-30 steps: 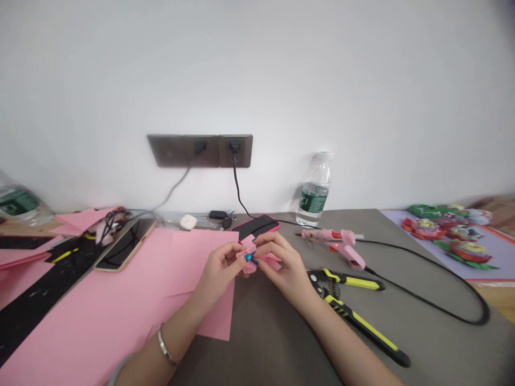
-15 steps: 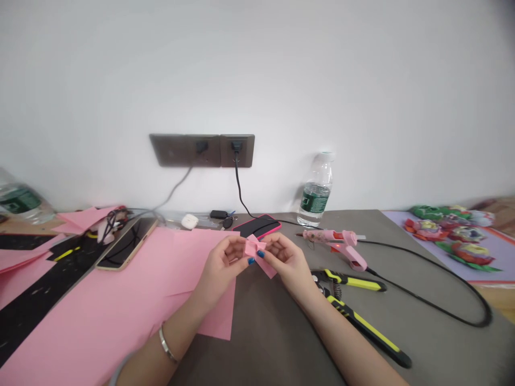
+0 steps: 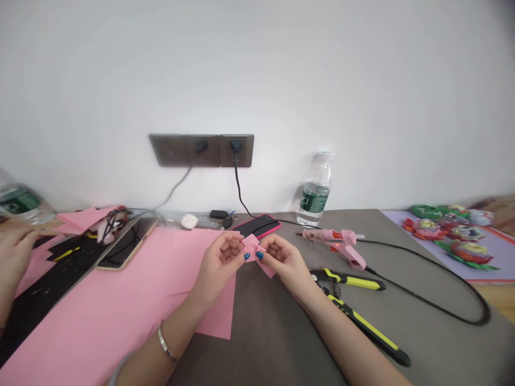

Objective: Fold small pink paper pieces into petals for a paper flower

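A small folded pink paper piece (image 3: 252, 248) sits between both my hands just above the grey table (image 3: 281, 332). My left hand (image 3: 219, 265) pinches its left side, fingers curled, thumb with a blue nail on the paper. My right hand (image 3: 284, 262) pinches the right side the same way. A silver bangle (image 3: 164, 346) is on my left wrist. A large pink paper sheet (image 3: 120, 300) lies under and left of my left hand.
Yellow-black pliers (image 3: 354, 311), a pink glue gun (image 3: 338, 244) with black cord, a water bottle (image 3: 316, 190), a pink-cased phone (image 3: 257, 226), a gold phone (image 3: 124, 244) and paper flowers (image 3: 450, 230) surround me. Another person's hand (image 3: 14, 254) is at the far left edge.
My hands turned the pink paper piece and moved slightly apart, thumbs now side by side on it. Another person's hand has come in at the far left.
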The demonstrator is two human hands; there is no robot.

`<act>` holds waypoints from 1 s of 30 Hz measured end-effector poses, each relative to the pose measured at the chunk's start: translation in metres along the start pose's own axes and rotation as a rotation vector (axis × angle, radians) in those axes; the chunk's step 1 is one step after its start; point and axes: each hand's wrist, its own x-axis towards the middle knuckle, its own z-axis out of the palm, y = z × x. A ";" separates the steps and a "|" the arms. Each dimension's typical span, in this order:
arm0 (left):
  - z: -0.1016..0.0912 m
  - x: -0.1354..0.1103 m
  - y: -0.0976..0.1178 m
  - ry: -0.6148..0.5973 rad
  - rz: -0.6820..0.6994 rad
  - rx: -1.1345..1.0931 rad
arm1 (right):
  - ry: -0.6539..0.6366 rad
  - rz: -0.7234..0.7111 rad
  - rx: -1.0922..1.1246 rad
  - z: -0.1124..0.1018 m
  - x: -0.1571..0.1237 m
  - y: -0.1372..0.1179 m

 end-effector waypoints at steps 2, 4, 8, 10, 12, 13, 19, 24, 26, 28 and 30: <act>0.001 -0.002 0.002 -0.036 0.035 0.042 | -0.008 -0.015 0.031 0.001 0.000 -0.001; 0.001 -0.003 0.003 -0.078 0.066 0.087 | -0.026 -0.047 0.036 0.002 -0.001 -0.001; 0.001 -0.003 0.003 -0.100 0.085 0.118 | -0.053 -0.107 -0.030 0.002 -0.001 -0.002; 0.002 -0.003 0.003 -0.074 0.076 0.102 | -0.048 -0.125 -0.049 0.002 -0.001 -0.002; 0.003 -0.003 0.004 -0.064 0.071 0.093 | -0.048 -0.128 -0.056 0.002 -0.001 -0.002; 0.003 -0.003 0.005 -0.069 0.072 0.097 | -0.052 -0.128 -0.056 0.002 -0.001 -0.001; 0.002 -0.004 0.005 -0.122 0.090 0.130 | -0.058 -0.139 -0.060 0.002 -0.002 -0.002; 0.001 -0.002 0.000 -0.132 -0.015 0.029 | -0.034 -0.128 -0.063 0.002 -0.001 -0.004; 0.001 -0.001 -0.001 -0.108 -0.037 -0.005 | -0.028 -0.124 -0.059 0.002 -0.001 -0.003; 0.001 0.001 -0.002 -0.083 -0.046 -0.031 | -0.021 -0.129 -0.060 0.002 -0.001 -0.001; 0.000 0.002 -0.002 -0.084 -0.061 -0.071 | -0.020 -0.133 -0.061 0.002 -0.001 0.002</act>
